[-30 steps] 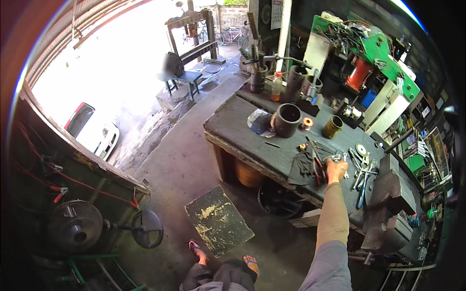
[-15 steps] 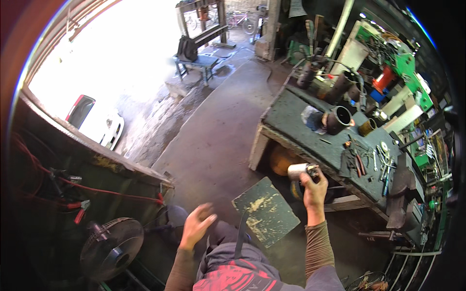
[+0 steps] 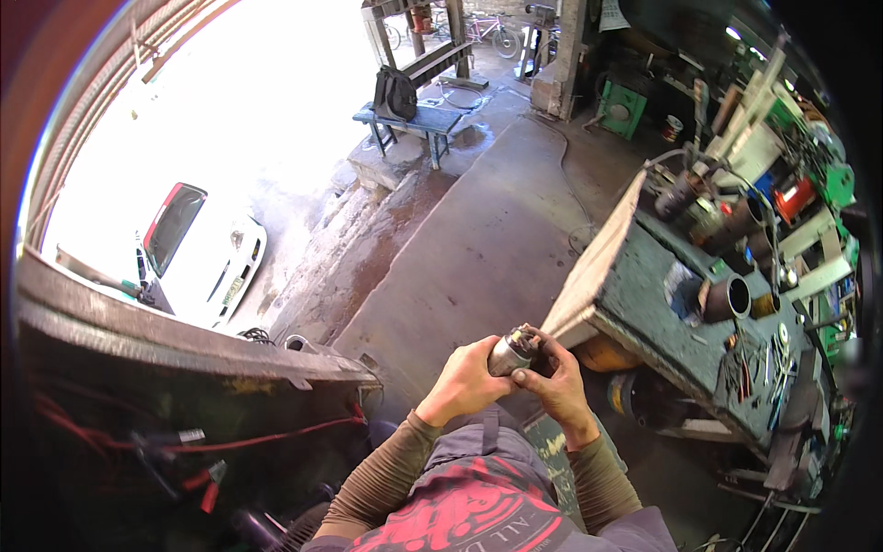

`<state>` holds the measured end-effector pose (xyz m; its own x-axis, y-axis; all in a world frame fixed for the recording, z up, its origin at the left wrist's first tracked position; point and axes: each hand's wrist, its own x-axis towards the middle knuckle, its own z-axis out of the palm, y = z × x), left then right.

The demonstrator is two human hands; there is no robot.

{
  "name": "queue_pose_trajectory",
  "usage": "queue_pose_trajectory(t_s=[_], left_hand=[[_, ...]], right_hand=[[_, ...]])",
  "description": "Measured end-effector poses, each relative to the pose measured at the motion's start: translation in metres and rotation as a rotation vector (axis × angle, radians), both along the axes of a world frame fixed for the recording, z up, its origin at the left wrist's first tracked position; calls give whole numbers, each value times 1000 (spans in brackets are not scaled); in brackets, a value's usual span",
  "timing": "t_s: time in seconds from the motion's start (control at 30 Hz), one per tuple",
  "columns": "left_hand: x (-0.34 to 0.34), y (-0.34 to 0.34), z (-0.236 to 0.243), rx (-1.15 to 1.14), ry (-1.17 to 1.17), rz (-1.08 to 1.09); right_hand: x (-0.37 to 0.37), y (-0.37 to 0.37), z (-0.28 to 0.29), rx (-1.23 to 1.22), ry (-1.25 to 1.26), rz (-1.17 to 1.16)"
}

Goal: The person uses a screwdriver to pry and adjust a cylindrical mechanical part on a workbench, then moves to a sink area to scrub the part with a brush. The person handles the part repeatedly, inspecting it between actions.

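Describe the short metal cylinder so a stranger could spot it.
Find the workbench at right, then the person's left hand and right hand at lower centre. Both hold the short metal cylinder; its silvery side sets it apart from the dark, open-mouthed container on the workbench.

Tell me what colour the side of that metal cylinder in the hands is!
The metal cylinder has a silvery-grey side; the head view shows it best.

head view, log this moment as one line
left hand: gripping silver metal cylinder | right hand: at its dark end | workbench: at right, hand tools on top
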<state>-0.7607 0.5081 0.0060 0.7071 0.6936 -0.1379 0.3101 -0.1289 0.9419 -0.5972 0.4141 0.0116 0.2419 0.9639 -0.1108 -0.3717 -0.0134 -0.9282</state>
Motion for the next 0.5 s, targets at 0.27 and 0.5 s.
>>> queue_pose_trajectory(t_s=[0.27,0.5], left_hand=[[-29,152,-5,-1005,-745,89],[-57,290,-19,-1134,-1165,54]], right_hand=[[31,186,-13,-75,52,70],[-2,350,-50,-167,-214,97]])
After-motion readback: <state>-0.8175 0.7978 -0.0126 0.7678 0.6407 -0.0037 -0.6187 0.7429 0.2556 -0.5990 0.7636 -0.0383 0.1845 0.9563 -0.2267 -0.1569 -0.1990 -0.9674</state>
